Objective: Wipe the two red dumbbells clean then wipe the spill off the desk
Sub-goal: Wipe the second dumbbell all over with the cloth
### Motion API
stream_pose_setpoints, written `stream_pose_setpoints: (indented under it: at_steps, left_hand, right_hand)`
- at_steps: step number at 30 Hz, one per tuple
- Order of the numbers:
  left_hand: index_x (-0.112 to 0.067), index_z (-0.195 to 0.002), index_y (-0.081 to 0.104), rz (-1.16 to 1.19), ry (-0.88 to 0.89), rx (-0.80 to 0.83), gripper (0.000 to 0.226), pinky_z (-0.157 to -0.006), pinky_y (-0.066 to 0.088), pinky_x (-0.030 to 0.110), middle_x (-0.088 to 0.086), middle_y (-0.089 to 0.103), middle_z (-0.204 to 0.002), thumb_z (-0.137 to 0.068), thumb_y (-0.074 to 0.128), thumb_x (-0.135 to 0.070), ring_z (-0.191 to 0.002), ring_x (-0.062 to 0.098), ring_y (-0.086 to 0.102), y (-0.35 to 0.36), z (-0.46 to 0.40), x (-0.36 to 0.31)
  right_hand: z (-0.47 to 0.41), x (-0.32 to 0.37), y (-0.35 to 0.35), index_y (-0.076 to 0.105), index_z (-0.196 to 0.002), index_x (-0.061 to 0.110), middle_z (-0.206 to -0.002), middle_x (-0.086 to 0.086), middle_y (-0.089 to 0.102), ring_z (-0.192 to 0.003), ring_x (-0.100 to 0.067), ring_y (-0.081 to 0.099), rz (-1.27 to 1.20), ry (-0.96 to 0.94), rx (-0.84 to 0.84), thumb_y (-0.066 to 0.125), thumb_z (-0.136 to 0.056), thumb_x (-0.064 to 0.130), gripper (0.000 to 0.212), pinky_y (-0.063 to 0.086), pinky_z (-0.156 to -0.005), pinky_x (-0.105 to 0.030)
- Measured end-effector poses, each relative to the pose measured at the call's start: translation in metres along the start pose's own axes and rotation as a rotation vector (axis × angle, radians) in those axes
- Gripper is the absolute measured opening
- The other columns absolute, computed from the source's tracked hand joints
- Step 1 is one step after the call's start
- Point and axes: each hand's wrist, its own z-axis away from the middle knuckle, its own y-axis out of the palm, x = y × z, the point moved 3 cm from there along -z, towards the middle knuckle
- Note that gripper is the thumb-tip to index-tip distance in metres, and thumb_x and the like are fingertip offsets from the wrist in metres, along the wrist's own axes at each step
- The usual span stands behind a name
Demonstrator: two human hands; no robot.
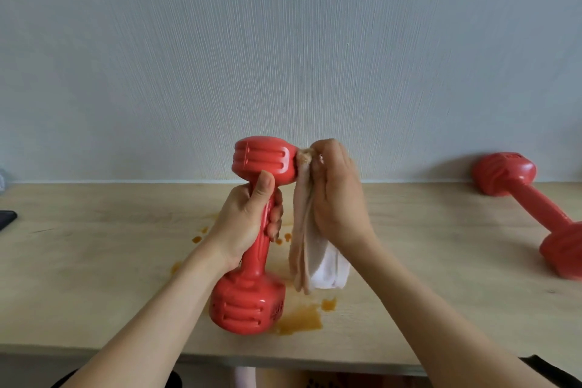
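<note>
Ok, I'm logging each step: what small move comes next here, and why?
Probably drag the cloth in the right hand down from the top head onto the handle of the held dumbbell. The left hand grips that handle, the cloth touches only the top head, and the spill is still on the desk.

desk (409, 261): light wood | spill (299, 320): orange | second dumbbell (532, 211): right | dark object (6, 219), possibly phone: left edge

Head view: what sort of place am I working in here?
Probably a home room or small office: a light wooden desk pushed against a plain textured wall, and a dark device at the desk's left edge. Nothing marks it as a gym.
</note>
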Motion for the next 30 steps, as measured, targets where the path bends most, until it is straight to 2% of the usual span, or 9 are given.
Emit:
stream_pose_setpoints:
  at_steps: [5, 9, 11, 14, 18, 22, 24, 27, 30]
  left_hand:
    - [-0.007, -0.071, 0.051, -0.067, 0.031, 0.149, 0.085, -0.042, 0.041, 0.021, -0.003, 0.047, -0.049, -0.043, 0.059, -0.087, -0.037, 0.010, 0.043, 0.005, 0.005, -0.003]
    - [-0.004, -0.077, 0.058, -0.150, 0.065, 0.044, 0.093, -0.051, 0.051, 0.025, 0.001, 0.063, -0.060, -0.039, 0.059, -0.089, -0.049, 0.013, 0.060, 0.002, 0.004, -0.006]
    - [-0.005, -0.082, 0.063, -0.165, 0.068, -0.047, 0.088, -0.059, 0.056, 0.030, 0.004, 0.071, -0.070, -0.048, 0.057, -0.087, -0.059, 0.017, 0.067, -0.005, 0.003, -0.007]
    - [-0.007, -0.085, 0.067, -0.116, -0.015, -0.106, 0.071, -0.066, 0.054, 0.033, 0.005, 0.070, -0.071, -0.073, 0.038, -0.070, -0.063, 0.019, 0.066, -0.007, 0.003, -0.007]
    - [-0.015, -0.067, 0.065, -0.130, -0.058, -0.126, 0.069, -0.052, 0.047, 0.029, 0.007, 0.059, -0.060, -0.077, 0.023, -0.070, -0.054, 0.019, 0.055, -0.001, 0.005, -0.006]
    - [-0.017, -0.057, 0.062, -0.181, -0.094, -0.084, 0.074, -0.049, 0.046, 0.026, 0.007, 0.059, -0.056, -0.079, 0.016, -0.070, -0.049, 0.017, 0.055, 0.008, 0.005, -0.005]
    - [-0.017, -0.053, 0.058, -0.196, -0.078, -0.058, 0.073, -0.044, 0.042, 0.023, 0.003, 0.053, -0.050, -0.077, 0.014, -0.070, -0.043, 0.014, 0.050, 0.012, 0.004, -0.007]
    - [-0.009, -0.066, 0.057, -0.196, -0.050, -0.027, 0.074, -0.043, 0.041, 0.021, 0.003, 0.051, -0.051, -0.074, 0.014, -0.068, -0.041, 0.013, 0.046, 0.015, 0.006, -0.010]
    - [-0.006, -0.071, 0.056, -0.184, -0.031, -0.004, 0.074, -0.044, 0.042, 0.021, 0.002, 0.050, -0.051, -0.074, 0.014, -0.067, -0.042, 0.011, 0.046, 0.016, 0.006, -0.011]
  right_hand:
    - [-0.010, -0.019, -0.004, 0.047, -0.090, 0.016, -0.079, 0.004, 0.057, -0.072, -0.004, 0.052, -0.272, 0.244, 0.032, 0.041, -0.098, 0.010, 0.012, 0.041, -0.071, -0.027]
    - [-0.009, -0.021, -0.008, 0.051, -0.091, 0.009, -0.087, -0.022, 0.059, -0.080, -0.018, 0.054, -0.504, 0.328, 0.026, 0.046, -0.096, 0.013, 0.009, 0.046, -0.076, -0.040]
    - [-0.009, -0.018, -0.014, 0.051, -0.091, 0.008, -0.083, -0.014, 0.058, -0.078, -0.017, 0.054, -0.494, 0.314, 0.005, 0.047, -0.096, 0.012, 0.008, 0.045, -0.074, -0.037]
    - [-0.007, -0.001, -0.014, 0.052, -0.092, 0.014, -0.083, 0.000, 0.058, -0.075, -0.005, 0.055, -0.418, 0.200, 0.020, 0.048, -0.096, 0.013, 0.006, 0.045, -0.069, -0.022]
    - [0.002, 0.022, 0.009, 0.051, -0.100, 0.016, -0.099, 0.013, 0.040, -0.085, 0.006, 0.048, -0.187, -0.017, 0.040, 0.044, -0.093, 0.026, 0.014, 0.040, -0.072, -0.008]
    - [-0.003, 0.015, 0.005, 0.040, -0.093, 0.021, -0.096, 0.014, 0.037, -0.082, 0.012, 0.043, -0.193, -0.018, -0.007, 0.038, -0.095, 0.023, 0.003, 0.036, -0.073, -0.004]
    - [-0.009, 0.005, -0.003, 0.037, -0.089, 0.026, -0.094, 0.006, 0.042, -0.082, 0.009, 0.044, -0.207, 0.012, -0.029, 0.037, -0.098, 0.020, 0.011, 0.035, -0.074, -0.006]
    - [-0.018, -0.011, -0.012, 0.036, -0.084, 0.034, -0.097, -0.010, 0.050, -0.081, -0.014, 0.050, -0.246, 0.129, -0.045, 0.038, -0.100, 0.023, 0.020, 0.039, -0.071, -0.022]
    - [-0.021, -0.020, -0.014, 0.037, -0.083, 0.033, -0.097, -0.011, 0.053, -0.081, -0.019, 0.051, -0.197, 0.161, -0.031, 0.039, -0.100, 0.021, 0.021, 0.039, -0.068, -0.017]
